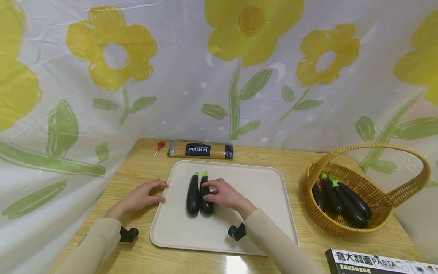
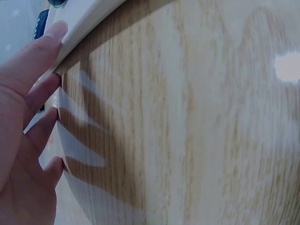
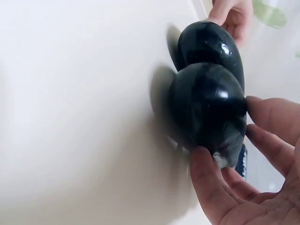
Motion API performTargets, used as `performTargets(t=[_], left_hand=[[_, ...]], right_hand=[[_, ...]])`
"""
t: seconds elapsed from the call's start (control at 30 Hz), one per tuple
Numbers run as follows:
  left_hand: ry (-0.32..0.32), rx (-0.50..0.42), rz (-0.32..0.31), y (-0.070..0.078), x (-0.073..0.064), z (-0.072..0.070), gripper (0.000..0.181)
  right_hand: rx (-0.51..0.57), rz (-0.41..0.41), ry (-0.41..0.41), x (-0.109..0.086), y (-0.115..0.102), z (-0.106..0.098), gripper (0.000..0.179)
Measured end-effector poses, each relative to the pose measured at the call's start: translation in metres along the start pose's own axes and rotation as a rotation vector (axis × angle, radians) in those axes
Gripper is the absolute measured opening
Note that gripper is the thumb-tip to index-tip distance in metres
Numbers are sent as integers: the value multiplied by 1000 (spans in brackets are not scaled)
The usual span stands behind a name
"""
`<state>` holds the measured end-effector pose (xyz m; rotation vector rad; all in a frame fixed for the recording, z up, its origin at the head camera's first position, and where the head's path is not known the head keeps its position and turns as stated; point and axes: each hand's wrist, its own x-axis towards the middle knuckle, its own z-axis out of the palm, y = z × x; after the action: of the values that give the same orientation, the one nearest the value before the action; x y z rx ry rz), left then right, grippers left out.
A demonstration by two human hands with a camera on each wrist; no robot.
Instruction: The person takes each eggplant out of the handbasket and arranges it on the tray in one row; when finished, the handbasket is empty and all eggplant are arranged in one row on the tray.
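Two dark eggplants with green tips lie side by side on a pale tray [image 1: 253, 228]. My right hand [image 1: 224, 195] grips the right eggplant [image 1: 207, 207] from its right side, thumb and fingers spread around it, as the right wrist view [image 3: 206, 103] also shows. The left eggplant [image 1: 193, 198] lies against or very close to it. At the tray's left rim is my left hand [image 1: 142, 196], its fingers loosely bent and holding nothing. In the left wrist view its thumb [image 2: 56, 33] overlaps the tray edge, with the other fingertips close over the wooden table [image 2: 187, 117].
A wicker basket [image 1: 315, 217] with a tall handle holds several eggplants on the right. Behind the tray lie a pasta packet [image 1: 178, 149] and a red-topped stick [image 1: 161, 145]. A pasta box [image 1: 373, 260] sits at the front right. A flowered curtain [image 1: 178, 102] hangs behind the table.
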<state>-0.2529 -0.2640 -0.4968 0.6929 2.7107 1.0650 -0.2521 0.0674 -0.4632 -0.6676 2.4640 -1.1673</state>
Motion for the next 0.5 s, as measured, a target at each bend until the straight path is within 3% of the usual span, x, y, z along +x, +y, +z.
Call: performTargets(t=[0.5], left_hand=[[-2,12,-13,-4,0,1,45]], right_hand=[[49,-7,-24,-3,-3,2,41]])
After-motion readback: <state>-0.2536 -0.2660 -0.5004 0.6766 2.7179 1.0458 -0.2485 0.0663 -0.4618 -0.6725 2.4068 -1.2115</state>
